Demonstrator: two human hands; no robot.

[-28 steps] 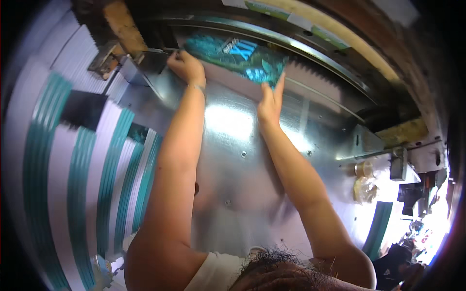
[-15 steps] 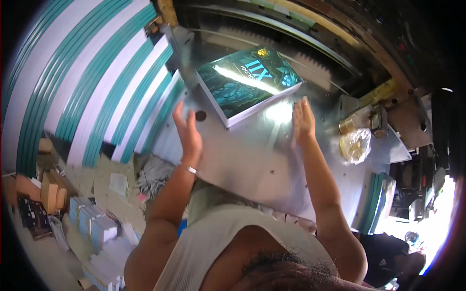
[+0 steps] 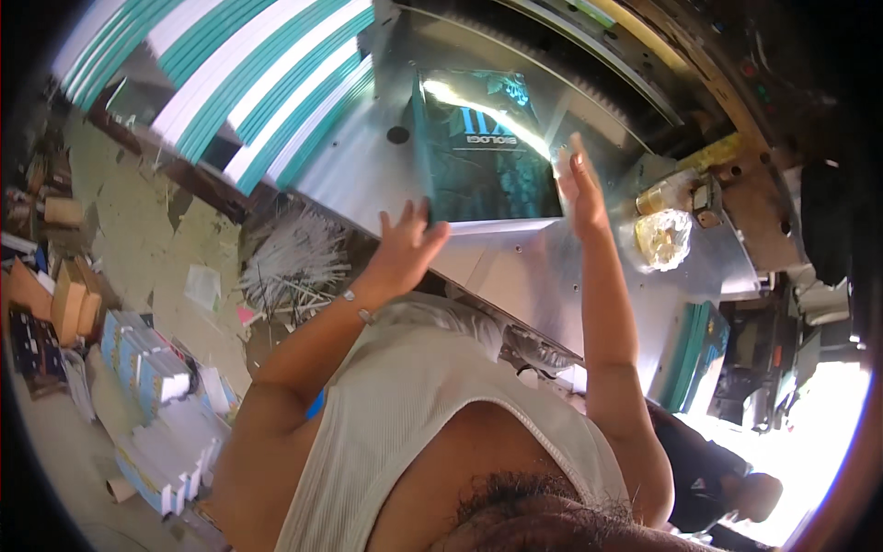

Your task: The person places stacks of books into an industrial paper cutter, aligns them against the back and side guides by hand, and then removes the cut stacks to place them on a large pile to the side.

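Two open hands, left (image 3: 405,244) and right (image 3: 581,184), flank a dark book stack (image 3: 483,152) lying flat on the metal surface (image 3: 543,267), gripping nothing; uneven side pressure could skew the stack or push it off the near edge.

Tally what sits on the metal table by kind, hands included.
Stack of dark teal-covered books: 1
Hands at the stack: 2, left hand and right hand
Brass-coloured can: 1
Clear plastic bag: 1
Total: 5, all on the metal table
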